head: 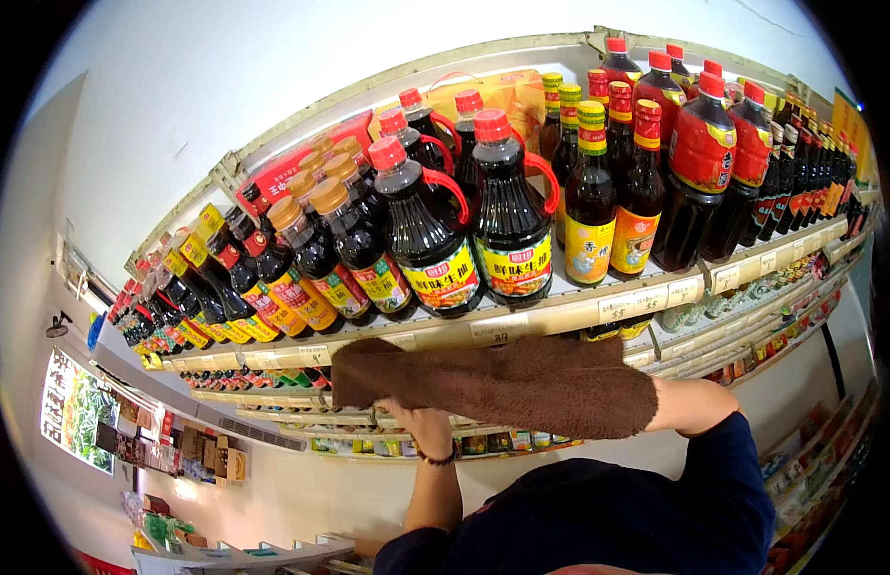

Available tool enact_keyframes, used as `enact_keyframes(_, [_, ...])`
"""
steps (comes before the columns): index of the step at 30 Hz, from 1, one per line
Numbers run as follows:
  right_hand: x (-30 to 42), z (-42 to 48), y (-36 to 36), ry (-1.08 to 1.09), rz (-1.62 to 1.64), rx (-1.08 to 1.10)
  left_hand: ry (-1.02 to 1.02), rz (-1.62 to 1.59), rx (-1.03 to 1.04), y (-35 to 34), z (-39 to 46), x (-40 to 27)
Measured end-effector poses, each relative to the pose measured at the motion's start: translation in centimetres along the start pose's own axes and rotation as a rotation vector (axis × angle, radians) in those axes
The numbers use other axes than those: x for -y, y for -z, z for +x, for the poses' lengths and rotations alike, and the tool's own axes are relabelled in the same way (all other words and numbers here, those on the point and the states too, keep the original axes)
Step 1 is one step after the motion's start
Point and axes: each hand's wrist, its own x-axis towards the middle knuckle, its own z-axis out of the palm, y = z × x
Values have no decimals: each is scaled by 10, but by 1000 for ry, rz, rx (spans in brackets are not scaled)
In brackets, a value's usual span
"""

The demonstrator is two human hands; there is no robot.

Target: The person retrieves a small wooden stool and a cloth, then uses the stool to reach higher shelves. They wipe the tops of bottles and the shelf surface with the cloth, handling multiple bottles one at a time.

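A brown towel [531, 381] is stretched in front of the shelf edge, just below the price-label strip [430, 334]. My left hand [416, 424] is at the towel's left end, its fingers partly behind the cloth. The towel drapes over my right forearm and hides my right hand. Above the towel stand two large dark sauce bottles with red caps and red handles [513, 215]. Left of them are bottles with orange-brown caps [358, 244]; to the right are slim bottles with yellow-banded necks [591, 201].
Large red-capped bottles with red labels [703, 144] stand farther right on the top shelf. Lower shelves [761, 323] hold jars and packets. Cardboard boxes [225, 460] lie at the far left. More shelving [826, 460] stands at the lower right, and a white shelf unit [251, 557] at the bottom left.
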Motion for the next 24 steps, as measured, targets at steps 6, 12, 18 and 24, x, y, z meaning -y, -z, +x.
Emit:
enact_keyframes(6, [-19, -24, -16, 23, 149, 5, 165, -541, 161, 6, 11, 40])
enact_keyframes(12, [2, -48, 8, -287, 902, -243, 65, -117, 275, 10, 49, 11])
enact_keyframes(18, [-8, -19, 17, 4, -198, -656, -162, 6, 416, -35, 77, -30])
enact_keyframes(24, [-43, 31, 64, 238, -632, -1106, -555, 48, 462, -106, 125, -69])
